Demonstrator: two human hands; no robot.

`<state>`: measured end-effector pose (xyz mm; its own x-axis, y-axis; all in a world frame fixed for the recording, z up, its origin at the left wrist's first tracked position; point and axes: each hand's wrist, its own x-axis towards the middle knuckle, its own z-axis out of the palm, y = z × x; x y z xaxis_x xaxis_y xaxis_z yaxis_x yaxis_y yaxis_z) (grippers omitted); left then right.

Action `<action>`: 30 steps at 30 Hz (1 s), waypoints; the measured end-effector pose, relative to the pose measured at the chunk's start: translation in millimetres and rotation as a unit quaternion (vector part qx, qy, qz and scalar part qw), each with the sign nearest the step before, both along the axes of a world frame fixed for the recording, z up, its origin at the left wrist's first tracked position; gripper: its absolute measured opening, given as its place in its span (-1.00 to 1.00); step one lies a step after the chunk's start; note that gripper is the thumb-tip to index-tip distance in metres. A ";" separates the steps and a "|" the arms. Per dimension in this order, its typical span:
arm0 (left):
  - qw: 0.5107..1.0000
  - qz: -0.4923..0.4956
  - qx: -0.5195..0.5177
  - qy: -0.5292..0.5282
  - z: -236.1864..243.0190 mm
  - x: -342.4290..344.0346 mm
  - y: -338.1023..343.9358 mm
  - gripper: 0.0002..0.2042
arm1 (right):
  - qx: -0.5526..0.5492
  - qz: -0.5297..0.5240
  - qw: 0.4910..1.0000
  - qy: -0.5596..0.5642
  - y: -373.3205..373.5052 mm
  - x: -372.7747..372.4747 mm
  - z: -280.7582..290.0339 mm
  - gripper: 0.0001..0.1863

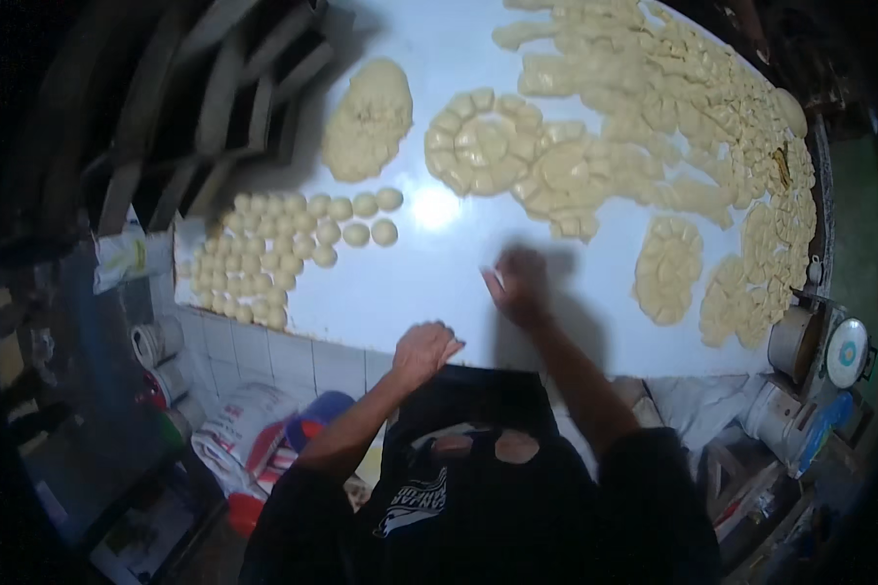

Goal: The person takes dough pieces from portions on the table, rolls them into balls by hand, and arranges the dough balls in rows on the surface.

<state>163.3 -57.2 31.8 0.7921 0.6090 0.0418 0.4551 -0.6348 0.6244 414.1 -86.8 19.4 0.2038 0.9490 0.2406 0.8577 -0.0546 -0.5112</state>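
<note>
My left hand (pixel 425 353) is curled with its fingers pressed together at the table's near edge; whatever it may hold is hidden. Further out over the white table (pixel 439 292), my right hand (pixel 520 283) is slightly blurred, its thumb side spread from the other fingers and nothing visible in it. Small round dough balls (pixel 283 229) sit in rows to the left. Beyond them lies a big lump of dough (pixel 369 120). Past my right hand, a ring of dough pieces (pixel 483 141) rests on the tabletop, and a flat scored dough piece (pixel 667 270) lies to the right.
Many cut dough pieces (pixel 693 97) spread over the far right. Dark slatted racks (pixel 219 93) stand at the left. A pot (pixel 793 341) and a round lid (pixel 847 351) are by the right corner. Sacks (pixel 244 424) and a blue container (pixel 324 409) sit below the near edge.
</note>
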 end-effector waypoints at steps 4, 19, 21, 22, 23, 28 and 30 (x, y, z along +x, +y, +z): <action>0.999 -0.018 0.040 0.003 -0.6 -21.9 -2.5 -0.75 | -0.029 0.129 0.991 0.008 -76.0 -36.5 -16.9 -0.71; 0.984 0.105 0.141 -0.037 -16.9 10.4 82.9 -0.78 | -0.087 0.143 0.985 -0.049 -2.0 26.3 -17.1 -0.78; 0.975 0.214 0.056 -0.027 -30.6 67.0 54.3 -0.78 | -0.101 0.083 0.991 -0.041 -3.9 -1.3 -30.9 -0.78; 0.983 0.174 0.040 -0.031 -42.3 59.5 31.4 -0.78 | -0.111 0.020 0.993 -0.031 -3.6 -12.6 -33.8 -0.79; 0.990 0.139 0.025 -0.030 -46.9 44.5 1.6 -0.77 | -0.111 0.071 0.991 -0.020 -24.8 -21.3 -23.8 -0.81; 0.983 0.121 0.134 0.013 -27.3 -15.3 53.6 -0.78 | -0.330 0.143 0.932 -0.043 -4.5 32.9 -15.9 -0.80; 0.972 0.213 0.097 -0.022 -25.6 38.2 56.3 -0.78 | -0.070 0.008 0.996 -0.051 13.2 2.4 -5.6 -0.77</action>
